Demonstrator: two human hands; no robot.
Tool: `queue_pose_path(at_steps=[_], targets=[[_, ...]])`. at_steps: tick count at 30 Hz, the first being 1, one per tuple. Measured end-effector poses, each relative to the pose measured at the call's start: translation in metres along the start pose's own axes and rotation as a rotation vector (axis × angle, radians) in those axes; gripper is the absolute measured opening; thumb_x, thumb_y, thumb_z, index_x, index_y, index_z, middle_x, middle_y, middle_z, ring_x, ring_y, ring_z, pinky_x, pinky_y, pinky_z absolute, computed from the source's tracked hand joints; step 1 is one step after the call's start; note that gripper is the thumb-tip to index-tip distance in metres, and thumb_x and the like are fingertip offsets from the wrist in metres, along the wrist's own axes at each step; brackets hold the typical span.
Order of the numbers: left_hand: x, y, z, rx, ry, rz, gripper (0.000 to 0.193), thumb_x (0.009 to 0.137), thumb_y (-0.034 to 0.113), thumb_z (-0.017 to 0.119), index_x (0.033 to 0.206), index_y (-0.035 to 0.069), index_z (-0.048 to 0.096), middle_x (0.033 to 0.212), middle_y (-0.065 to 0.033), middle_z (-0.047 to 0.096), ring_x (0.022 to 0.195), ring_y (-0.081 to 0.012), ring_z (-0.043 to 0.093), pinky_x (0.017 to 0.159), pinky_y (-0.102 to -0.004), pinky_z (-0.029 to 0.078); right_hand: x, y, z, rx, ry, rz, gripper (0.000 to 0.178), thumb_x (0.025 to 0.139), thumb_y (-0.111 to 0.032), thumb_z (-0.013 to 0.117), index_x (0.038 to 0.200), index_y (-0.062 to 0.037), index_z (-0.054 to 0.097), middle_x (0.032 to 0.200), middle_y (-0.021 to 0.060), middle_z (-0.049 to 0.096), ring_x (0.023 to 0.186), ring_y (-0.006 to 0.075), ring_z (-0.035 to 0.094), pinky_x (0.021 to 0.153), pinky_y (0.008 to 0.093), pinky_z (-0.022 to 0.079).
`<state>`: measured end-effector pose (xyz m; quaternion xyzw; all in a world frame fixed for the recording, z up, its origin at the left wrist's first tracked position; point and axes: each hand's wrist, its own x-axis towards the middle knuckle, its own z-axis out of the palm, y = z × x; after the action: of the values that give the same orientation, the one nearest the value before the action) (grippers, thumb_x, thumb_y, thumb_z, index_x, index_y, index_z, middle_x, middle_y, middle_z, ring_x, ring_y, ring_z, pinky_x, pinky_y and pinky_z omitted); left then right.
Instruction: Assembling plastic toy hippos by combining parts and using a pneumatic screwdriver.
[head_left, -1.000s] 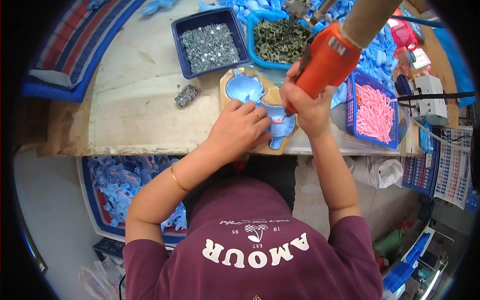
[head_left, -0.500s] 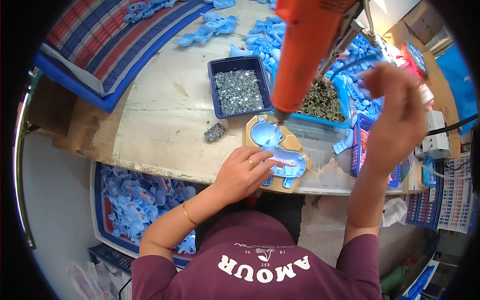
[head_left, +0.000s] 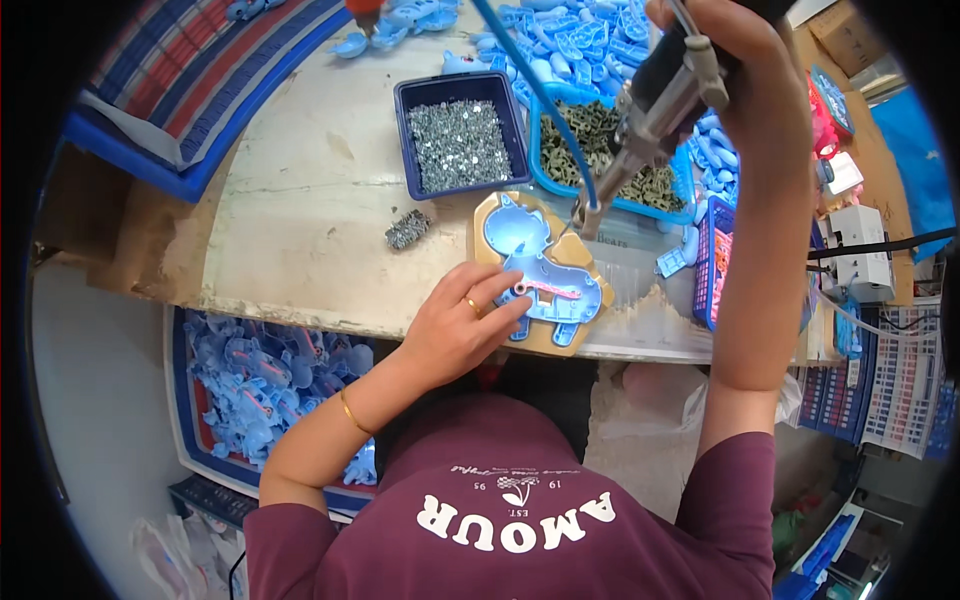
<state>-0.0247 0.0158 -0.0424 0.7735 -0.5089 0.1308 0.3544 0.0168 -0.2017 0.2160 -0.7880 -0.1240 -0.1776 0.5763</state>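
A blue plastic animal-shaped shell half (head_left: 565, 284) lies hollow side up in a tan fixture (head_left: 604, 277) at the table's front edge. Inside its body runs a pink strip (head_left: 558, 291) with a small round end. My left hand (head_left: 452, 318) reaches in from the left, its fingertips closed about that round end. Raised at the upper right, my right hand (head_left: 745, 45) grips a metal air gun (head_left: 640, 140) with a dark body and a thin nozzle. The nozzle points down toward the shell's neck; whether it touches cannot be made out. A blue hose (head_left: 540, 95) runs from the gun.
Behind the fixture stand a dark tray (head_left: 515, 165) of small metal screws and a light blue basket (head_left: 640, 206) of brownish metal parts. A screw pile (head_left: 408, 229) lies left. Blue shell parts (head_left: 570, 40) heap at the back. An orange tool (head_left: 364, 6) hangs at the top edge.
The orange tool has swung away to the upper left. My right hand, earlier blurred beside it, now holds the air gun over the shell. My left fingers have drawn back to the strip's round end.
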Motion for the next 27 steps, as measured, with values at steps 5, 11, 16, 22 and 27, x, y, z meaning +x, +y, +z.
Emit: queue_pose_path(at_steps=[5, 11, 16, 22, 27], targets=[[-0.009, -0.004, 0.008, 0.067, -0.066, 0.005, 0.042, 0.081, 0.020, 0.078, 0.121, 0.019, 0.064, 0.143, -0.0116, 0.051, 0.132, -0.0349, 0.048, 0.108, -0.0519, 0.043, -0.030, 0.036, 0.041, 0.414, 0.152, -0.016, 0.077, 0.066, -0.011, 0.066, 0.138, 0.0038, 0.040, 0.080, 0.0109, 0.061, 0.074, 0.0200, 0.063, 0.077, 0.0329, 0.055], [-0.009, -0.004, 0.013, 0.075, -0.120, -0.016, 0.041, 0.082, 0.024, 0.076, 0.121, 0.020, 0.065, 0.144, -0.0132, 0.049, 0.136, -0.0355, 0.045, 0.111, -0.0526, 0.039, -0.052, 0.080, 0.028, 0.412, -0.126, -0.218, 0.023, 0.085, -0.015, 0.056, 0.088, 0.0084, 0.055, 0.076, 0.0094, 0.051, 0.063, 0.0182, 0.052, 0.059, 0.0311, 0.047], [-0.011, -0.003, 0.014, 0.083, -0.103, -0.025, 0.042, 0.081, 0.023, 0.077, 0.121, 0.020, 0.066, 0.142, -0.0136, 0.051, 0.136, -0.0358, 0.046, 0.112, -0.0519, 0.039, -0.061, 0.074, 0.044, 0.183, -0.065, -0.326, 0.026, 0.083, -0.008, 0.054, 0.100, 0.0114, 0.052, 0.071, 0.0103, 0.051, 0.057, 0.0180, 0.051, 0.056, 0.0297, 0.046], [-0.007, -0.003, 0.013, 0.120, -0.120, 0.006, 0.038, 0.082, 0.022, 0.075, 0.120, 0.019, 0.067, 0.136, -0.0135, 0.054, 0.132, -0.0367, 0.047, 0.113, -0.0525, 0.038, -0.077, 0.075, 0.053, 0.067, 0.129, -0.259, 0.019, 0.084, -0.004, 0.059, 0.100, 0.0063, 0.055, 0.073, 0.0101, 0.059, 0.063, 0.0171, 0.058, 0.062, 0.0271, 0.046], [-0.002, 0.000, 0.012, 0.091, -0.088, -0.035, 0.027, 0.084, 0.021, 0.074, 0.109, 0.014, 0.067, 0.129, -0.0092, 0.058, 0.130, -0.0360, 0.049, 0.113, -0.0520, 0.038, -0.040, 0.022, 0.027, 0.133, 0.412, 0.024, 0.058, 0.078, -0.008, 0.060, 0.133, 0.0036, 0.045, 0.070, 0.0070, 0.057, 0.054, 0.0144, 0.055, 0.054, 0.0263, 0.049]])
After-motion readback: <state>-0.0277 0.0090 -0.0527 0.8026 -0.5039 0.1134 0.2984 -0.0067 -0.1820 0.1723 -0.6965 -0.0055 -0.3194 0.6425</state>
